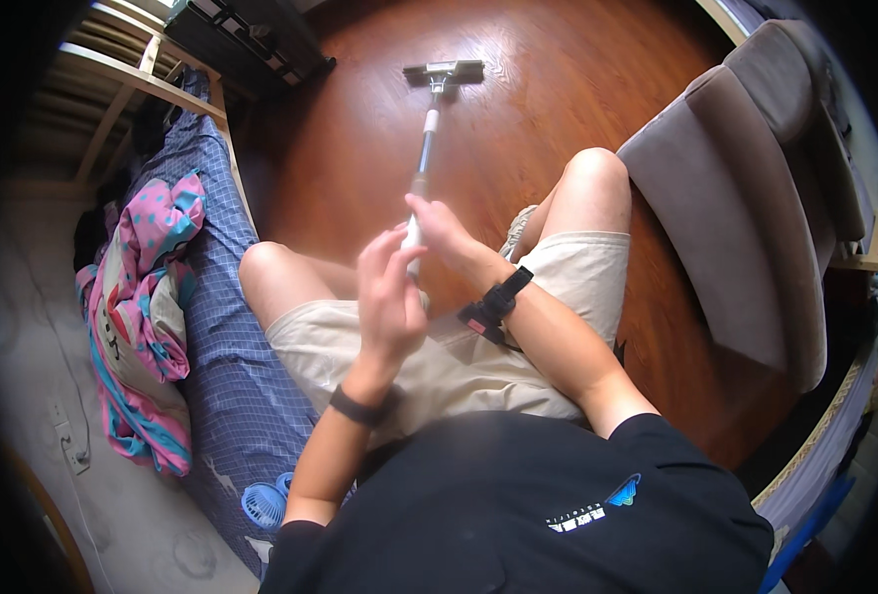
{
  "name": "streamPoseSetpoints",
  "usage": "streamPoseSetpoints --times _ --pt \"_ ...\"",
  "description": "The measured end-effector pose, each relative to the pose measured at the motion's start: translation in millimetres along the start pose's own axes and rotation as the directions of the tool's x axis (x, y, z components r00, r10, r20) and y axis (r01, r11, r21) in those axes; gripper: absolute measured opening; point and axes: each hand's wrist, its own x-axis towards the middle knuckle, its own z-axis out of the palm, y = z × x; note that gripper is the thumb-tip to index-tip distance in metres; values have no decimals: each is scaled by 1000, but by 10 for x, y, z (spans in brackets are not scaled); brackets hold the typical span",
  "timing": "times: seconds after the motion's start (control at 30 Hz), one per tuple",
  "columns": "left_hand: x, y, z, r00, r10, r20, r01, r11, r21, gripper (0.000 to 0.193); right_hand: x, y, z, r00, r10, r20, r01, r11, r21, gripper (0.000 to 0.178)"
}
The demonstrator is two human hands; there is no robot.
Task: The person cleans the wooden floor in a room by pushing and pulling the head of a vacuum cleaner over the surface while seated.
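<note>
A long-handled floor mop (427, 148) with a wide, flat grey-white head stretches away from me, its head resting on the wooden floor. Around the upper part of its handle, my right hand (441, 236) is closed, with the thumb pointing along the shaft. My left hand (391, 297) is raised just left of the handle's near end. Its fingers are bent and apart, slightly blurred, with the tips close to the handle; contact is unclear. Both wrists wear black straps, and a small dark device hangs at the right one.
On my left is a bed with a blue checked sheet (226, 346), a bunched pink-and-blue blanket (147, 307) and a small blue fan (263, 505). A grey cushioned seat (726, 198) stands on my right. A dark case (246, 40) sits at the far left.
</note>
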Motion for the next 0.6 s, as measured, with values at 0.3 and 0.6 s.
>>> streamPoseSetpoints --times 0.3,0.6 --pt "983 -597 856 994 7 -107 2 996 87 29 243 -156 -153 990 -143 4 125 883 451 37" --pt "1312 -669 1106 963 -241 -121 262 940 218 43 169 -404 -326 995 -101 7 87 892 445 43"
